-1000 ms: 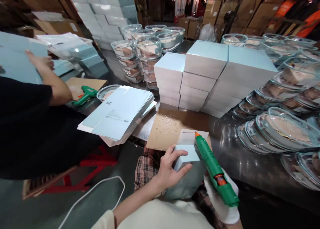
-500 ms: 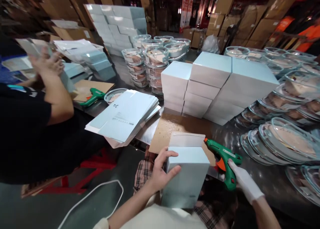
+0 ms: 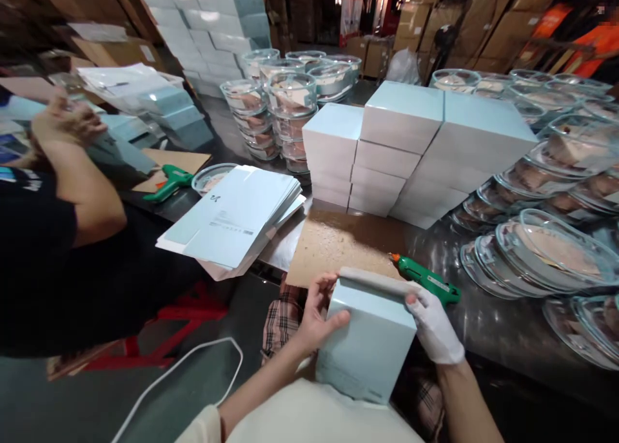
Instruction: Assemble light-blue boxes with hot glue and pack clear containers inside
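Note:
A pale blue box point(image 3: 366, 340) stands upright at my lap, with its top flap point(image 3: 377, 280) raised along the far edge. My left hand point(image 3: 323, 314) grips the box's left side, thumb on the front face and fingers toward the back. On the other side, my right hand point(image 3: 432, 320), in a white glove with bare fingertips, holds the flap and the top right corner. Behind that hand a green glue gun point(image 3: 428, 278) with an orange tip lies on the table, its lower part hidden. Brown cardboard point(image 3: 333, 243) lies just beyond the box.
Flat blue carton sheets point(image 3: 232, 220) are piled left of the cardboard. Closed boxes point(image 3: 401, 140) stand stacked behind it. Round glass dishes point(image 3: 541, 249) crowd the right side, more stacks point(image 3: 290, 101) stand behind. At left a co-worker's hands point(image 3: 68, 120) handle a carton near another glue gun point(image 3: 169, 182).
My right hand has let go of the glue gun, now lying on the table, and has moved left onto the box. The flap now leans inward over the top. My view has shifted slightly.

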### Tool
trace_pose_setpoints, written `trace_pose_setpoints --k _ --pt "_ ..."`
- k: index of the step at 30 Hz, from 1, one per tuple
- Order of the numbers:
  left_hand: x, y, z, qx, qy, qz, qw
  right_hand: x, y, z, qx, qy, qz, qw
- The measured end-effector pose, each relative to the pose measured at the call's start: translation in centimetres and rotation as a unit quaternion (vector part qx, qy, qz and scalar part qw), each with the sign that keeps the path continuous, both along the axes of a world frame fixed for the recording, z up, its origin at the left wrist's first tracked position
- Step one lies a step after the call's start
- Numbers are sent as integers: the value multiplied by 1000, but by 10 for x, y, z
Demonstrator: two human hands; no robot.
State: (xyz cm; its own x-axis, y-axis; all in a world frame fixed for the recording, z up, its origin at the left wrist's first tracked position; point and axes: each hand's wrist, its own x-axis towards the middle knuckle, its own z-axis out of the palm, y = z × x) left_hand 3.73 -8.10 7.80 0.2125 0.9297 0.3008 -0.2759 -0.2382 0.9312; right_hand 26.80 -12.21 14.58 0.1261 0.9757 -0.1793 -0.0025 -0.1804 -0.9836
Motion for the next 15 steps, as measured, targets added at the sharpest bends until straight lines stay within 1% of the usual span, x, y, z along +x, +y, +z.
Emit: trace_pose_setpoints --k 2,3,4,6,7,10,12,13,14,15 --pt "0 3 -5 -7 -36 12 999 13 -8 1 57 -61 108 991" --pt "-1 5 -6 -5 -35 7 999 17 -11 3 83 -99 149 980" --pt "-3 6 -7 2 -22 -4 1000 19 -12 6 108 -144 174 968" --pt "-8 8 -7 21 17 -29 999 17 -11 10 152 -225 200 941" --pt "-9 8 -6 29 33 -36 998 15 -9 12 172 -249 210 930" --pt "-10 5 -5 40 38 -30 998 9 -4 12 207 -265 239 911" --pt "-10 3 -3 48 29 -26 998 10 -5 7 217 -266 238 908" --pt "-10 2 -1 54 31 -18 998 12 -8 3 218 -267 216 913" --pt "-11 3 1 59 35 1 998 15 -12 -2 216 -265 170 924" --pt "-13 4 3 62 38 34 997 17 -19 -8 207 -256 101 939"
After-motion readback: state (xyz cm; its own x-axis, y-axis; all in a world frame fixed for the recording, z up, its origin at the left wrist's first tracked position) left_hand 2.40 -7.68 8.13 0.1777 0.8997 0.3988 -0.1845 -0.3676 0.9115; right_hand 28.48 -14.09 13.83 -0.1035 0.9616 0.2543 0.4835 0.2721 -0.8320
